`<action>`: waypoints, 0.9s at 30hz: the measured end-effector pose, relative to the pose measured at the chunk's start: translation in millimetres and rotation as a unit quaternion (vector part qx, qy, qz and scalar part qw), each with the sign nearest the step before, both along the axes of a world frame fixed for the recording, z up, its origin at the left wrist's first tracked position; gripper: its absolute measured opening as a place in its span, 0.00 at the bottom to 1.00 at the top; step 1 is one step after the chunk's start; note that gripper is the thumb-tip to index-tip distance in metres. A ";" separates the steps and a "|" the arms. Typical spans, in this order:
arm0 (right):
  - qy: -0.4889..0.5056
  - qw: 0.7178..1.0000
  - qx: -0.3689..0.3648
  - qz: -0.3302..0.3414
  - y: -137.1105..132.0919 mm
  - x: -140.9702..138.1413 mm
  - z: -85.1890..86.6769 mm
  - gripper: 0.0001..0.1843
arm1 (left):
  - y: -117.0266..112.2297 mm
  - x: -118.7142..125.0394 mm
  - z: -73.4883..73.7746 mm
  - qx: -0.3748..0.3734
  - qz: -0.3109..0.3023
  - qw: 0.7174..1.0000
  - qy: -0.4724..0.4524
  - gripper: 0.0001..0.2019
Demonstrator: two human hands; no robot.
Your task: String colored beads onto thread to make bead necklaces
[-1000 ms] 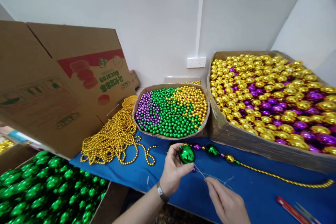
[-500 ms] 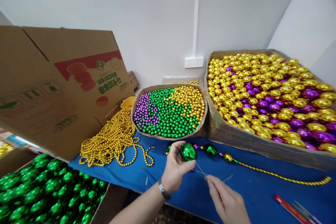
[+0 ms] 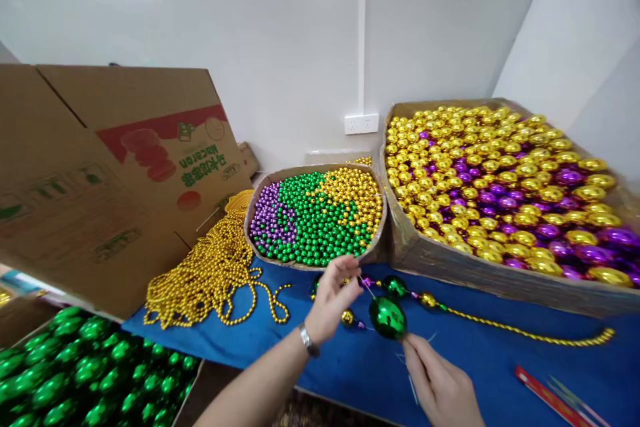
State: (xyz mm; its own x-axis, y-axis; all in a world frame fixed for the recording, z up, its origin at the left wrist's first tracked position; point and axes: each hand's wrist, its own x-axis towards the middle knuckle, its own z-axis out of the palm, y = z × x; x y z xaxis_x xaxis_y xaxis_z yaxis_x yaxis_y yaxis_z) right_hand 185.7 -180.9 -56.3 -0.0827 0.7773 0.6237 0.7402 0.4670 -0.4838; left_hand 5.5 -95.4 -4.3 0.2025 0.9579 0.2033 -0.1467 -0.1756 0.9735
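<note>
Step in hand
- Hovering just upper left of the large green ball (image 3: pixel 388 317) with the left hand (image 3: pixel 334 300): fingers half curled beside a thin shaft; whether pinching it or only touching, unclear.
- Showing between that hand and the ball: the thin shaft (image 3: pixel 369 289), seemingly a needle.
- Holding the ball over the table (image 3: pixel 475 373) by its lower right end with the right hand (image 3: pixel 437 379), finger and thumb closed there.
- Working well, as judged: keeping the ball steady on the right, taking the shaft squarely near its tip, drawing in line with the ball's long axis rather than bending sideways, and minding the loose thread (image 3: pixel 413 388) below the ball against snagging.

Surface and room
- Massing far lower left of the ball: glossy green balls (image 3: pixel 80 373).
- Standing well left of it: a printed carton (image 3: pixel 145 227).
- Heaping nearer on its left: gold bead strands (image 3: pixel 210 273).
- Lying behind and left of it: small purple, green and gold beads (image 3: pixel 320 220), loose in one container.
- Showing high behind it: a white socket plate (image 3: pixel 361 124) on a pale wall (image 3: pixel 280 47).
- Trailing behind it and rightward: a mixed bead chain (image 3: pixel 525 327).
- Filling a big box (image 3: pixel 450 265) behind right of it: gold and purple balls (image 3: pixel 480 193).
- Resting well right, lower than it: a red strip (image 3: pixel 545 392).
</note>
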 end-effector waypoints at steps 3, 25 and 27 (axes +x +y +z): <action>0.005 1.000 -0.004 -0.025 -2.4 6.9 -1.6 0.16 | 54.7 -1.0 8.3 0.119 0.050 0.963 0.236 0.15; 0.004 1.000 0.019 -0.015 -1.5 7.4 1.3 0.12 | 30.7 5.5 6.5 -0.226 -0.063 0.949 -0.212 0.10; 0.003 1.000 0.016 -0.014 -3.1 6.7 2.7 0.12 | 27.4 6.0 7.6 -0.230 -0.062 0.946 -0.220 0.10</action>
